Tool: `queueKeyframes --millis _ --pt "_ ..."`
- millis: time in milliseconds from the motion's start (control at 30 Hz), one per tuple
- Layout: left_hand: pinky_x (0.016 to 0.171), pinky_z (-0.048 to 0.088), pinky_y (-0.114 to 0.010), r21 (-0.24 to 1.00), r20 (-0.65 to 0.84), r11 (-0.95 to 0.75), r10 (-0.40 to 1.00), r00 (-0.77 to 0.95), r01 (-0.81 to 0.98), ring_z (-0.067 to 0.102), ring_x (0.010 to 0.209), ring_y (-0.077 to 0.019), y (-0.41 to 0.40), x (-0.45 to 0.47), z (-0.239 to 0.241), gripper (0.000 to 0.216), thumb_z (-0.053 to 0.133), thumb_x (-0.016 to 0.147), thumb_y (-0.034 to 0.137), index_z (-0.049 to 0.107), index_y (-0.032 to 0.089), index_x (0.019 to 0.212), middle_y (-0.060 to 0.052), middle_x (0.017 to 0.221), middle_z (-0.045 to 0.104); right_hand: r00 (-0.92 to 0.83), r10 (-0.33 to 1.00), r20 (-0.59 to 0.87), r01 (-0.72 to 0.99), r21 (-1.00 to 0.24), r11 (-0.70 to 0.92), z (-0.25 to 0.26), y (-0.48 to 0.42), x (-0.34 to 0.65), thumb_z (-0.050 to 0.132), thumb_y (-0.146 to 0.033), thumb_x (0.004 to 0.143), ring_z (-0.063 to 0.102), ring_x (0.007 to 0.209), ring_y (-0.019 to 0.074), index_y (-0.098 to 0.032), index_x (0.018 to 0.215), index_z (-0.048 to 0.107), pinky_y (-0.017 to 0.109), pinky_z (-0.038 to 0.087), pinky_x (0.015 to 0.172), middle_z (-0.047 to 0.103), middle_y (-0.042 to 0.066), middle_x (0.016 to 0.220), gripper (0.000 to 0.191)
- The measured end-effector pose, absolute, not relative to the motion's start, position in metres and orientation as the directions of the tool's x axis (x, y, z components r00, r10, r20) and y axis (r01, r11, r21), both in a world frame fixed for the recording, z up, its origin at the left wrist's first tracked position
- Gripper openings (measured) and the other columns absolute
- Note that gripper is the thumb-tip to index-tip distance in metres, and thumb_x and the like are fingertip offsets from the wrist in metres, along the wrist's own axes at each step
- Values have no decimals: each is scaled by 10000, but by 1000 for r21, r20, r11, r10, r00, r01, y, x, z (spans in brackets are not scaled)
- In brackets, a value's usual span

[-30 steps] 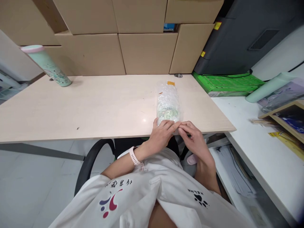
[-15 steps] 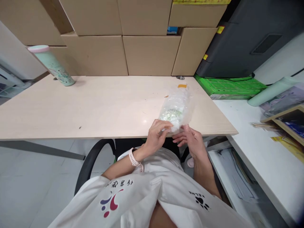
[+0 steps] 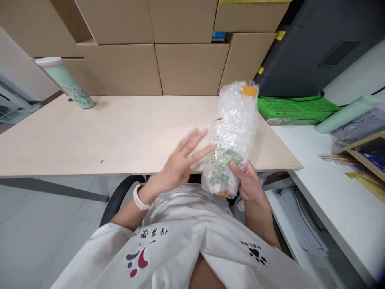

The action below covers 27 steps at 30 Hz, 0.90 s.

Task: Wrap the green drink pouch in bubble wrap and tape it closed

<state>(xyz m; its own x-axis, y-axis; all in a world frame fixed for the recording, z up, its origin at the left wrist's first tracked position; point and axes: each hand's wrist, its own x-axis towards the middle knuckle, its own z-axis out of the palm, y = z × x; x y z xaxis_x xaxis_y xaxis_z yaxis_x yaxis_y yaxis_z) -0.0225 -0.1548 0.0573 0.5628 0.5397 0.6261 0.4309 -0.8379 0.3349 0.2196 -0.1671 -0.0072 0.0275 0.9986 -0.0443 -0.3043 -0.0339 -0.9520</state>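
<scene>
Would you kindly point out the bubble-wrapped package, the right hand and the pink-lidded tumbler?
Bubble-wrapped package (image 3: 232, 136): head view, middle of its clear wrap.
Right hand (image 3: 250, 183): head view, near the thumb's base.
Pink-lidded tumbler (image 3: 68, 84): head view, middle of its body.

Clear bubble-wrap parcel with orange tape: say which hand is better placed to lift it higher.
Probably the right hand: it grips the clear bubble-wrap parcel at its lower right. The left hand is open, blurred beside it; contact is unclear.
</scene>
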Motion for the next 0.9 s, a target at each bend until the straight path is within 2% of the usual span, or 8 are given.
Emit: queueKeyframes --millis 67,167,300,433,567,667,767,900 --pt "1229 113 -717 168 676 -793 525 517 586 148 1588 -350 -132 -34 70 775 406 842 -33 389 336 1523 -50 1658 317 -37 999 -9 -248 -969 -18 -9 -170 222 815 -488 772 701 1137 264 -301 1243 654 402 584 954 735 43 1257 532" --pt "1178 99 -783 42 571 -772 540 619 635 146 1580 -380 -102 -37 87 736 445 883 22 356 329 1546 -59 1630 357 -143 989 -26 -136 -990 -46 -12 -175 223 801 -530 767 716 1096 271 -305 1239 665 414 607 906 741 47 1245 540" --pt "1152 77 -818 17 424 -826 517 744 564 177 1577 -375 -87 -35 109 668 539 892 105 416 322 1512 -54 1613 403 -281 958 -57 -37 -997 -70 -13 -181 223 813 -593 712 736 974 277 -281 1130 727 408 623 806 788 49 1056 529" --pt "1220 203 -691 376 330 -834 528 783 404 444 1467 -355 -99 -34 108 547 681 864 264 576 289 1400 -80 1481 577 -322 947 -15 -11 -1000 -19 -15 -183 225 823 -612 688 735 880 278 -256 961 761 426 617 773 791 59 954 453" --pt "912 599 -464 922 223 -385 607 763 37 722 1083 -337 -128 -25 79 471 772 806 526 740 183 1128 -128 1154 750 -249 965 86 -45 -996 78 -20 -188 223 792 -630 726 739 928 305 -288 999 747 471 617 793 784 67 988 440" --pt "807 622 -455 978 188 -85 751 633 -190 740 1014 -336 -151 -12 57 635 636 852 704 696 177 1202 -139 1096 762 -149 981 128 -24 -992 125 -14 -189 216 679 -697 798 734 990 333 -309 1135 700 501 616 780 772 84 1037 514" --pt "913 602 -485 965 203 -85 841 501 -248 687 1178 -345 -164 2 44 795 463 872 815 543 238 1412 -143 1245 714 -44 989 143 18 -989 143 4 -179 205 604 -721 839 724 1037 339 -291 1277 613 487 611 778 756 107 1105 615" --pt "963 578 -467 968 184 -120 936 299 -218 658 1215 -336 -151 18 30 757 690 858 635 448 219 1442 -162 1350 649 48 975 216 31 -976 215 23 -143 190 683 -608 841 714 1031 277 -258 1214 598 396 590 823 737 91 1141 519"
